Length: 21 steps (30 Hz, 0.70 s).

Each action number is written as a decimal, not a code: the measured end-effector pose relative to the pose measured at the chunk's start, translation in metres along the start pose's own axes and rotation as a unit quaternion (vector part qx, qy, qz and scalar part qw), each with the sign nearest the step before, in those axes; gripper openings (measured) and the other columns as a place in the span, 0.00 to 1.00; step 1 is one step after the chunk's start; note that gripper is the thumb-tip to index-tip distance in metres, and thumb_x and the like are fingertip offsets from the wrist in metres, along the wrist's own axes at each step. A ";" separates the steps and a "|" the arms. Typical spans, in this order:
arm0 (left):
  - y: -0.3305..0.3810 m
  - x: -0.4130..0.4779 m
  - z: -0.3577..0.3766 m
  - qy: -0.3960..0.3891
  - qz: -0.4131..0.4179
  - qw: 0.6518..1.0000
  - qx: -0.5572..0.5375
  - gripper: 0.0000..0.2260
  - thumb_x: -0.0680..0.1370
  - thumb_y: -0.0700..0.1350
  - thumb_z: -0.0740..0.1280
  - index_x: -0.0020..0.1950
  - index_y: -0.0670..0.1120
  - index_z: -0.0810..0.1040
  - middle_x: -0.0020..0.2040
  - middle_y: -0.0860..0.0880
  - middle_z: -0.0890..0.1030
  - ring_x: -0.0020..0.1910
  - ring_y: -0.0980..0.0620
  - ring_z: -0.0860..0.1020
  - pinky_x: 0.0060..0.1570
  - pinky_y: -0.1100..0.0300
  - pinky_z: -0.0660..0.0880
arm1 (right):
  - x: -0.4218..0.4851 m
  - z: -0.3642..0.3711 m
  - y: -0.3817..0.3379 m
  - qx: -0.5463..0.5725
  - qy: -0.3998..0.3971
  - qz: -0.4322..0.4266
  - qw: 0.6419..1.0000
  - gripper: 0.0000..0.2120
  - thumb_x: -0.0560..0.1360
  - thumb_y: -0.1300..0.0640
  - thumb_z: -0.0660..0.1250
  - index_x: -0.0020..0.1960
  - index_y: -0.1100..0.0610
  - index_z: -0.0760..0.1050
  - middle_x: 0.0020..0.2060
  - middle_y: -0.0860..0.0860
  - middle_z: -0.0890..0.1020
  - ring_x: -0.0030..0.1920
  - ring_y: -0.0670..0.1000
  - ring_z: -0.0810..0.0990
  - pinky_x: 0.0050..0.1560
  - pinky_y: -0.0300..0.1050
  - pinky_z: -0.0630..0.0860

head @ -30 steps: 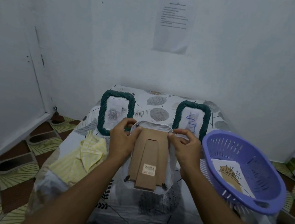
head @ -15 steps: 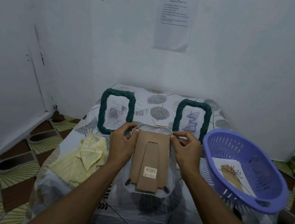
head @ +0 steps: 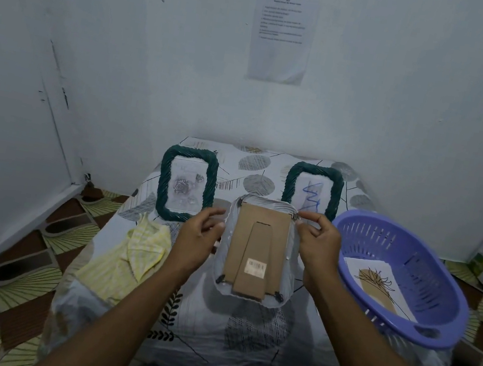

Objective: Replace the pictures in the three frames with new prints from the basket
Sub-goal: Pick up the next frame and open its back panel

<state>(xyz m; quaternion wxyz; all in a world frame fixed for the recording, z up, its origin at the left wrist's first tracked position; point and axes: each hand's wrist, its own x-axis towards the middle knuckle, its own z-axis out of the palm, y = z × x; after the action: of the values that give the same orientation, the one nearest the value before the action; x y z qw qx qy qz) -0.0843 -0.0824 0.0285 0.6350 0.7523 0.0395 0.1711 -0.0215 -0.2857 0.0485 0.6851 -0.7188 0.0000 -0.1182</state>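
The face-down frame (head: 259, 240) lies mid-worktop (head: 238, 337), cardboard back up, in front of the upright left green frame (head: 186, 184) and right green frame (head: 312, 192). The right hand (head: 317, 248) pinches its top right corner between thumb and forefinger. The left hand (head: 197, 236) sits at its left edge, fingers loosely curled; I cannot tell whether they grip. Prints (head: 377, 281) lie in the purple basket (head: 438, 301) at right
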 end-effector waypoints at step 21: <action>0.004 -0.005 -0.009 -0.112 -0.055 0.992 -0.021 0.39 0.73 0.37 0.73 0.77 0.54 0.56 0.58 0.58 0.73 0.48 0.47 0.83 0.38 0.55 0.81 | -0.011 -0.023 0.019 0.033 -0.258 0.086 0.962 0.40 0.71 0.66 0.72 0.76 0.45 0.59 0.66 0.53 0.74 0.56 0.56 0.81 0.45 0.56 0.82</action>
<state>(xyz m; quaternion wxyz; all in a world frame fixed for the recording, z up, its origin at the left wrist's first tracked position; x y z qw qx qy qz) -0.0927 -0.0758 0.0325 0.6595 0.7499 0.0057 0.0514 -0.0332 -0.3082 0.0286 0.6925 -0.6996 -0.1186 0.1303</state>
